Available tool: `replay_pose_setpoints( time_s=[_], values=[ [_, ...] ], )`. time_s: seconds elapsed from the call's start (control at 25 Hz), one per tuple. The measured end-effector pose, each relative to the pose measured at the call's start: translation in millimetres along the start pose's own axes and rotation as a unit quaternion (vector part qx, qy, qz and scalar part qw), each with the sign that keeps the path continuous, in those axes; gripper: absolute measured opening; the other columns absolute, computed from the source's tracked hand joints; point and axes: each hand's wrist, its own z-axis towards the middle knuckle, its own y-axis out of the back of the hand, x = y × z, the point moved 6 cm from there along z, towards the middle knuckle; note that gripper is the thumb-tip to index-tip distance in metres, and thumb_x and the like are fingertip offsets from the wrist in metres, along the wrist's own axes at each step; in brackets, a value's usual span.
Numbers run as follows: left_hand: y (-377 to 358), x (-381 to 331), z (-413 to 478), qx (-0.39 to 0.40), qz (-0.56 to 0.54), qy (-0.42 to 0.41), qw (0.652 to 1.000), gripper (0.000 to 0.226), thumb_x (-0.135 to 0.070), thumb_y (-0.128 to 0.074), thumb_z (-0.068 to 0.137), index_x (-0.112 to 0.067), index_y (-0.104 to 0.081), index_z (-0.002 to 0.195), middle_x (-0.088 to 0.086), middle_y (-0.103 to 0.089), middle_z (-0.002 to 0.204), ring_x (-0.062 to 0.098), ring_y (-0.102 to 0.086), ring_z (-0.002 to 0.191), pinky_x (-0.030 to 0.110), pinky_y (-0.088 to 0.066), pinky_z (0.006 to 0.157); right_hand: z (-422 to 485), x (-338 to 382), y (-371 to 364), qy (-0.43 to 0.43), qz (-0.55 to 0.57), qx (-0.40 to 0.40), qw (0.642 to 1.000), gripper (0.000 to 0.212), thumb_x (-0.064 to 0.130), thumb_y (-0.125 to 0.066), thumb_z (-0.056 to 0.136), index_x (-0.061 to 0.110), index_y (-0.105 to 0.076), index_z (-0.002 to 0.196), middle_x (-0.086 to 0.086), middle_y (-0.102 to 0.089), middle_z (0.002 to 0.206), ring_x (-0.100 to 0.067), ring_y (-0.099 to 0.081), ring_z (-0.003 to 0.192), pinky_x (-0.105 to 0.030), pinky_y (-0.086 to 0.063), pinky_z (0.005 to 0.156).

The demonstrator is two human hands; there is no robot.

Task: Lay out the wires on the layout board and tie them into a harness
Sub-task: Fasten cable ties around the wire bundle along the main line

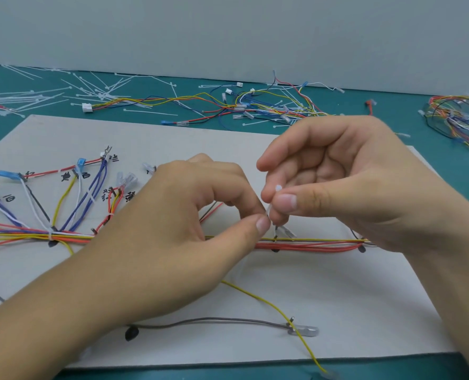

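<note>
A pale layout board [323, 292] lies on the green table, with coloured wires [307, 245] running across its middle in a bundle and fanning out to marked pegs at the left. A white cable tie [51, 235] binds the bundle at the left. My left hand [178, 229] and my right hand [337, 182] meet above the bundle's middle, both pinching a thin white cable tie [272, 204] between thumb and fingers. Its head shows at my right fingertips. A yellow wire [280, 305] and a grey wire [214, 322] trail over the board's near part.
Loose white cable ties [91, 91] are scattered at the back left of the green mat. A tangle of spare wires with connectors [255, 105] lies behind the board, and a coiled harness [458, 119] sits at the far right. A grey wall stands behind.
</note>
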Motion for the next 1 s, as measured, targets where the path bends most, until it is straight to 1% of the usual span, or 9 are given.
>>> replay_pose_setpoints(
  time_s=[0.24,0.4,0.48,0.6,0.64,0.72,0.84,0.92,1.0],
  values=[
    [-3,-1,-1,-0.002,-0.001,-0.015,1.000,0.008,-0.031,-0.072,0.088,-0.030,-0.074,0.080,-0.017,-0.073,0.090,0.019,-0.062,0.100,0.047,-0.048,0.083,0,0,1,0.000,-0.021,-0.001,1.000,0.027,0.001,-0.080,0.070,0.007,-0.074,0.096,-0.013,-0.077,0.080,-0.024,-0.076,0.069,-0.031,-0.061,0.068],
    [-6,-2,-1,-0.017,-0.004,-0.023,1.000,0.008,-0.031,-0.072,0.088,-0.029,-0.073,0.080,-0.015,-0.072,0.089,0.020,-0.063,0.098,0.053,-0.046,0.084,0,2,3,0.001,-0.034,-0.013,0.999,0.024,0.003,-0.082,0.066,0.011,-0.076,0.087,-0.011,-0.077,0.078,-0.021,-0.075,0.070,-0.027,-0.060,0.068],
    [-5,-1,0,-0.022,-0.001,-0.025,0.999,0.008,-0.031,-0.071,0.088,-0.029,-0.073,0.080,-0.013,-0.072,0.089,0.021,-0.063,0.095,0.052,-0.046,0.083,0,2,4,0.011,-0.037,-0.024,0.999,0.020,0.004,-0.083,0.066,0.012,-0.075,0.084,-0.011,-0.077,0.077,-0.020,-0.074,0.070,-0.027,-0.059,0.067],
    [-3,4,2,-0.026,0.015,-0.001,1.000,0.006,-0.032,-0.071,0.087,-0.030,-0.074,0.083,-0.013,-0.072,0.089,0.018,-0.064,0.097,0.042,-0.046,0.085,2,1,5,0.016,-0.043,-0.038,0.998,0.016,0.005,-0.083,0.068,0.011,-0.075,0.081,-0.012,-0.076,0.078,-0.023,-0.071,0.070,-0.029,-0.058,0.066],
    [-3,7,3,-0.025,0.024,0.008,0.999,0.004,-0.032,-0.070,0.086,-0.031,-0.074,0.084,-0.014,-0.071,0.089,0.015,-0.063,0.098,0.039,-0.045,0.086,3,0,8,0.014,-0.047,-0.051,0.997,0.016,0.004,-0.082,0.068,0.010,-0.074,0.081,-0.013,-0.076,0.078,-0.024,-0.071,0.071,-0.030,-0.058,0.066],
    [-5,11,4,-0.014,0.058,0.026,0.998,0.009,-0.034,-0.068,0.083,-0.033,-0.073,0.091,-0.017,-0.069,0.092,0.010,-0.060,0.099,0.041,-0.044,0.088,4,-4,17,-0.001,-0.053,-0.095,0.994,0.017,0.002,-0.082,0.070,0.010,-0.073,0.082,-0.013,-0.076,0.078,-0.027,-0.072,0.073,-0.032,-0.059,0.066],
    [-14,15,4,0.044,0.136,0.043,0.989,0.020,-0.045,-0.062,0.081,-0.037,-0.073,0.097,-0.020,-0.065,0.097,0.008,-0.053,0.098,0.045,-0.042,0.091,4,-7,33,-0.026,-0.055,-0.159,0.985,0.017,0.002,-0.082,0.071,0.010,-0.074,0.083,-0.012,-0.076,0.078,-0.028,-0.073,0.072,-0.032,-0.059,0.066],
    [-20,15,3,0.077,0.173,0.052,0.981,0.025,-0.056,-0.059,0.080,-0.041,-0.074,0.094,-0.023,-0.062,0.099,0.006,-0.050,0.100,0.041,-0.034,0.093,4,-10,38,-0.029,-0.070,-0.189,0.979,0.018,-0.004,-0.081,0.076,0.009,-0.073,0.083,-0.011,-0.076,0.078,-0.026,-0.073,0.070,-0.032,-0.059,0.065],
    [-21,13,4,0.081,0.180,0.050,0.979,0.024,-0.058,-0.060,0.078,-0.042,-0.076,0.086,-0.024,-0.061,0.099,0.006,-0.049,0.101,0.038,-0.027,0.091,6,-13,39,-0.032,-0.084,-0.209,0.974,0.017,-0.007,-0.078,0.080,0.008,-0.071,0.084,-0.011,-0.075,0.076,-0.024,-0.072,0.068,-0.032,-0.059,0.065]
  ],
)
